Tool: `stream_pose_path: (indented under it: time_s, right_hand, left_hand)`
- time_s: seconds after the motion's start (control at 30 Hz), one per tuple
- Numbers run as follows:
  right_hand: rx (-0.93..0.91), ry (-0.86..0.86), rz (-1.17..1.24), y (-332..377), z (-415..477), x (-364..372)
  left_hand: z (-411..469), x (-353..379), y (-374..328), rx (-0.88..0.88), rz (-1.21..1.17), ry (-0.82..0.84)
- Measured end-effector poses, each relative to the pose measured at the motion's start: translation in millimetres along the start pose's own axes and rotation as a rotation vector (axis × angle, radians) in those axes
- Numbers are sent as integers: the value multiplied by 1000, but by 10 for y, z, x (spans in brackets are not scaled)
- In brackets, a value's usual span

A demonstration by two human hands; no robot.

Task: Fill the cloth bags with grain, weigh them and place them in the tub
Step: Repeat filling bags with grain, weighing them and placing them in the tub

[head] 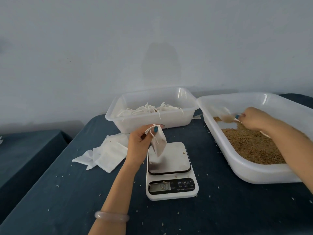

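My left hand [141,141] pinches the top of a small white cloth bag [159,143], which hangs just above the steel platform of the white digital scale [171,170]. My right hand [254,118] is over the big translucent tub [240,164] of brown grain [250,145] and holds a small scoop [227,118] with grain in it, blurred. A smaller translucent tub [172,118] at the back holds several tied cloth bags [149,109].
Several flat empty cloth bags [108,153] lie on the dark blue tablecloth [67,192] left of the scale. Loose grains are scattered over the cloth. A wall stands close behind the tubs. A second dark table [25,150] sits lower at the left.
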State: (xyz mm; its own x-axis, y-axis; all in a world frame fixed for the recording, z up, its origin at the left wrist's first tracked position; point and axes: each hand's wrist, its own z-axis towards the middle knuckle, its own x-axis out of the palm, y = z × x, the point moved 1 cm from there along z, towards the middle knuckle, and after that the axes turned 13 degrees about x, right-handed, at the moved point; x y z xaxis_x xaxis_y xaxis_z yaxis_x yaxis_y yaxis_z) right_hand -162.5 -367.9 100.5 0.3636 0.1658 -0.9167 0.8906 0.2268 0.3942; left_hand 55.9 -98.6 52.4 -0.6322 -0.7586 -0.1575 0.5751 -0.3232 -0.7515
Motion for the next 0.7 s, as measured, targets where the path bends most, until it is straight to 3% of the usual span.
stream_pose_path:
  time_s: [0.13, 0.23, 0.33, 0.43, 0.57, 0.7]
  right_hand:
    - [17, 109, -343, -25, -83, 60]
    - [11, 172, -490, -10, -155, 71]
    - [-1, 140, -519, 26, -143, 76]
    - [-106, 9, -291, 141, -180, 74]
    - [-487, -230, 250, 542, -650, 106]
    - [-584, -40, 539, 851, -1152, 434]
  left_hand:
    - [-14, 34, 33, -46, -66, 104]
    - [-43, 47, 135, -136, 103, 225]
    - [-33, 32, 192, -184, 151, 170]
    - [-10, 1, 185, -189, 67, 44]
    - [10, -34, 207, -202, 44, -110]
    - [28, -71, 237, -206, 77, -255]
